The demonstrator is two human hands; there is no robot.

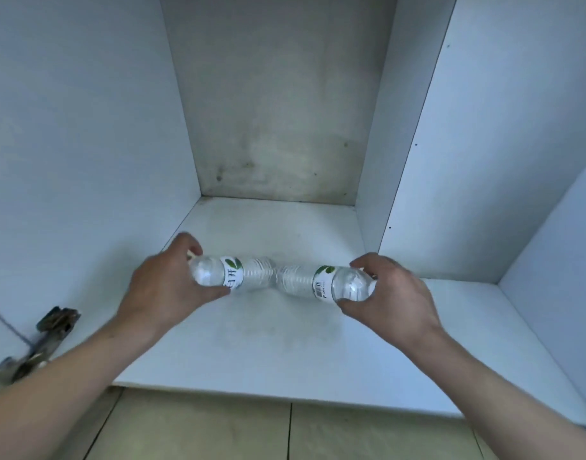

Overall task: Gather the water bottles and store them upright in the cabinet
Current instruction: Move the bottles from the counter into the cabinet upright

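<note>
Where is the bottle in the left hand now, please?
In the head view, the left bottle is left of centre, held sideways by the left hand over the cabinet floor; its base meets the right bottle.

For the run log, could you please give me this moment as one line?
left hand: grips left bottle | right hand: grips right bottle | bottles: horizontal, bases meeting | place: cabinet floor

Both forearms are bare, the left hand (167, 287) and right hand (392, 295) ungloved.
</note>
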